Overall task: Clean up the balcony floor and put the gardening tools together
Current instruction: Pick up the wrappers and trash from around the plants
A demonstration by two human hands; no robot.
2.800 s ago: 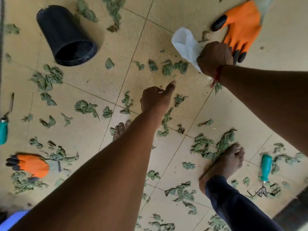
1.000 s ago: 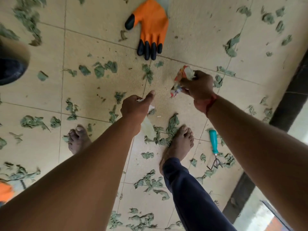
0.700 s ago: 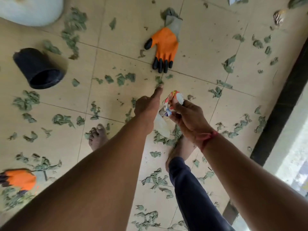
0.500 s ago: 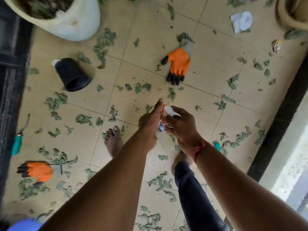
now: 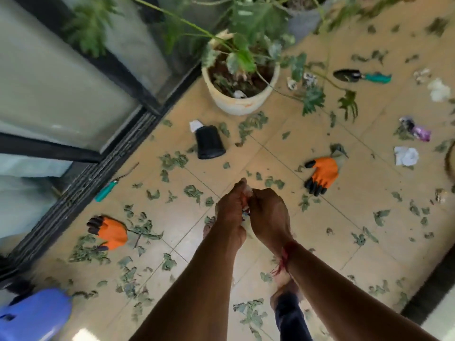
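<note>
Now left hand [image 5: 231,205] & right hand [image 5: 268,212] pinch a scrap [image 5: 248,192]; leaves [image 5: 193,191], gloves [image 5: 322,172], blk pot [image 5: 209,143] around.

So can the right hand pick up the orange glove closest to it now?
Probably not yet: the right hand and the left hand both grip a crumpled wrapper. Only loose leaves lie toward the orange glove, so once emptied it likely could.

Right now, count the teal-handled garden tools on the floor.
2. A trowel lies upper right, past the white plant pot; a slim tool lies left, beside the door track. The arms may hide others.
</note>
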